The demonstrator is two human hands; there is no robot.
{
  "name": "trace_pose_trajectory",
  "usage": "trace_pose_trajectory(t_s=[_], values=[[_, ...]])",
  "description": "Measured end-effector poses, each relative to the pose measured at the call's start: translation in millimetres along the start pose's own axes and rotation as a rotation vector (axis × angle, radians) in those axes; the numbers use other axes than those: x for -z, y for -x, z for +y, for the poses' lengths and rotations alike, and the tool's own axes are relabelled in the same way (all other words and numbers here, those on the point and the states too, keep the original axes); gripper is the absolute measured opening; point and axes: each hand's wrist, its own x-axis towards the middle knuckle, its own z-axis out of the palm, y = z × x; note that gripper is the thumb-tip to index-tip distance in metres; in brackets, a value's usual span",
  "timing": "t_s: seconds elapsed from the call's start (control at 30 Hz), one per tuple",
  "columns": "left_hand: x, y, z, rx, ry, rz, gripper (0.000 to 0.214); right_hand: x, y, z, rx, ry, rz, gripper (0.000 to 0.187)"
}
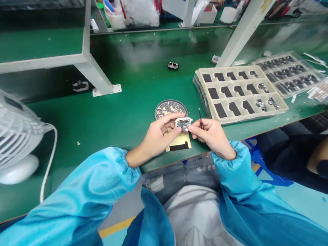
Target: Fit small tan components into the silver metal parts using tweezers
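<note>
Between my hands is a small white-rimmed electronic part (183, 123) with dark and silvery insides. My left hand (158, 136) grips it from the left, thumb in front and fingers behind. At its right side, my right hand (210, 133) brings thumb and forefinger to the edge, with dark tweezers (200, 118) standing up between its fingers. Just behind lies a round grey perforated dish (157, 109) scattered with small cream-coloured pieces. Under the hands, a yellow card (186, 139) with a black mark lies near the table edge.
To the right stands a cream compartment tray (223, 120) with silvery parts in some pockets; clear trays (291, 70) of dark parts lie beyond. A small black-cased part (173, 65) sits farther back. At left are a white fan (4, 126) and shelf leg (97, 73). Other people sit nearby.
</note>
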Motion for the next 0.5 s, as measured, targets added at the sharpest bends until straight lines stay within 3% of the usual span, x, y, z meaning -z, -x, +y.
trace_pose_trajectory(t_s=[0.27, 0.5], values=[[-1.3, 1.2, 4.5, -0.034, -0.291, 0.039, 0.048, -1.9, -1.1, -1.0, -0.026, -0.034, 0.014, 0.046], [0.7, -0.9, 6.3, -0.204, -0.444, 0.065, 0.039, -1.9, -0.2, -0.4, -0.034, -0.045, 0.008, 0.047]])
